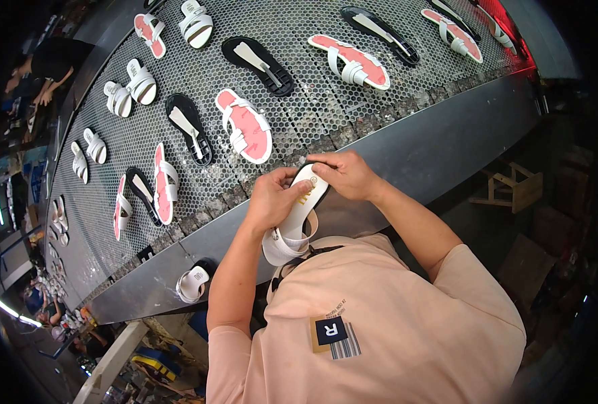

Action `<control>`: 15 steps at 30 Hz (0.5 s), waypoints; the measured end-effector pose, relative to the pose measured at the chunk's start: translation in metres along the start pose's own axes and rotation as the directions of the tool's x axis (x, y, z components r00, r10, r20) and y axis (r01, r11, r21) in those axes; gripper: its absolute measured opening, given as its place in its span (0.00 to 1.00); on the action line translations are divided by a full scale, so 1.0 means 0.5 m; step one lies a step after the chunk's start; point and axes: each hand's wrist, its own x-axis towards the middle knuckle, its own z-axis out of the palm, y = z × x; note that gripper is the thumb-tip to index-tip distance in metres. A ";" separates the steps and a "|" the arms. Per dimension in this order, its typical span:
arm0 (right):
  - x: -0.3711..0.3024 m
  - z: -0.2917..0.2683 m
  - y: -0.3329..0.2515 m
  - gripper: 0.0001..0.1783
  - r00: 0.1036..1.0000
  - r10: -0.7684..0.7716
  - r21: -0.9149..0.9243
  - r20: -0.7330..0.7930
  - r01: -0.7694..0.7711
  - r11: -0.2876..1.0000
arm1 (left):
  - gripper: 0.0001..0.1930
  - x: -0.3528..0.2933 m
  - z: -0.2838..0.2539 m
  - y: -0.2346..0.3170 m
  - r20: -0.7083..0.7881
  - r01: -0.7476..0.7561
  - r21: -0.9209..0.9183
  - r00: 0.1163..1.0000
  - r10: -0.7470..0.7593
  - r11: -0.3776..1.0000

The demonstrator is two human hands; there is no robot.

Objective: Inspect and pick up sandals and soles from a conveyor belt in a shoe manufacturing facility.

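A white sandal (296, 217) with a dark outsole rests tilted in both of my hands, close to my body at the conveyor's near edge. My left hand (272, 196) grips one side of its heel end, thumb lying on the white insole. On the other side, my right hand (346, 176) pinches the heel's tip, thumb on top and fingers at the rim. The sandal's wide strap points back toward my shirt. Just beyond my hands lies a white-strapped upper with a pink underside (255, 135) on the mesh.
The mesh conveyor (299, 128) carries several black outsoles (257, 65), pink-bottomed uppers (165, 185) and white sandals (141, 82). Another white sandal (192, 284) sits by the metal side ledge (447, 128). A wooden stool (514, 188) stands at right; another person's arm (50, 87) shows far left.
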 end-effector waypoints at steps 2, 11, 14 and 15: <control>0.016 -0.010 -0.002 0.17 1.000 0.006 0.010 0.010 -0.006 1.000 | 0.15 0.006 0.003 0.011 -0.020 0.024 -0.016 1.000 -0.024 1.000; -0.009 0.071 0.026 0.19 0.885 0.372 0.354 0.281 -0.456 0.816 | 0.14 0.048 0.016 0.034 -0.246 0.009 -0.202 0.967 -0.060 0.979; -0.011 0.074 0.044 0.18 0.839 0.441 0.404 0.319 -0.542 0.737 | 0.17 0.045 0.024 0.056 -0.203 0.042 -0.244 0.975 -0.094 0.969; -0.013 0.068 0.047 0.18 0.855 0.426 0.397 0.296 -0.516 0.760 | 0.17 0.049 0.020 0.040 -0.203 0.043 -0.243 0.975 -0.094 0.969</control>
